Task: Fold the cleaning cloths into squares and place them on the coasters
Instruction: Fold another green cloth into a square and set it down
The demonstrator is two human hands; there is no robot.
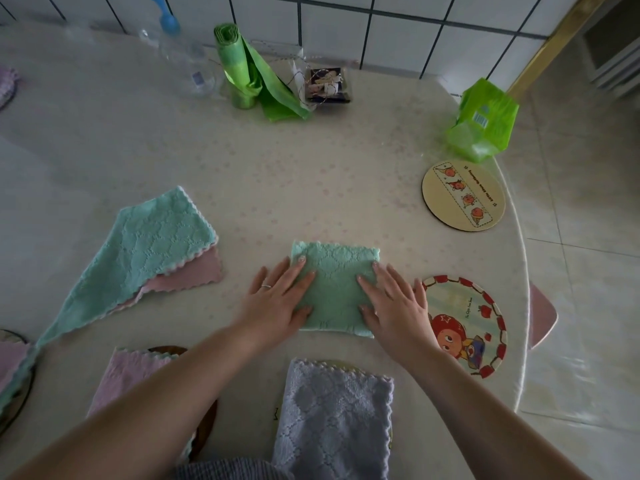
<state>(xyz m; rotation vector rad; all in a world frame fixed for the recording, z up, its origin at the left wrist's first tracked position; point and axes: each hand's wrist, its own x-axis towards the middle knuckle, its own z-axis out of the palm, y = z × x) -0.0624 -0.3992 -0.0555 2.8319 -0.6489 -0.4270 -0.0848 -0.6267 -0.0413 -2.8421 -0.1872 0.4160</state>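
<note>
Both palms pressed flat, fingers spread, on a folded green cloth (pixel 334 289): left hand (pixel 277 303) over its left edge, right hand (pixel 394 306) over its right edge, neither closed around it. Nearly square, sides roughly parallel to the near table rim, slightly longer front to back. Bare tabletop (pixel 277 174) beyond the fingertips. Just right of the right hand, touching or nearly so, a red-bordered cartoon coaster (pixel 485 327), close to the rounded table edge. Farther right and ahead, a cream coaster (pixel 464 195). Left of the left hand, an unfolded green and pink cloth (pixel 152 251). Near the wrists, a lavender cloth (pixel 332 420), probably on a coaster.
</note>
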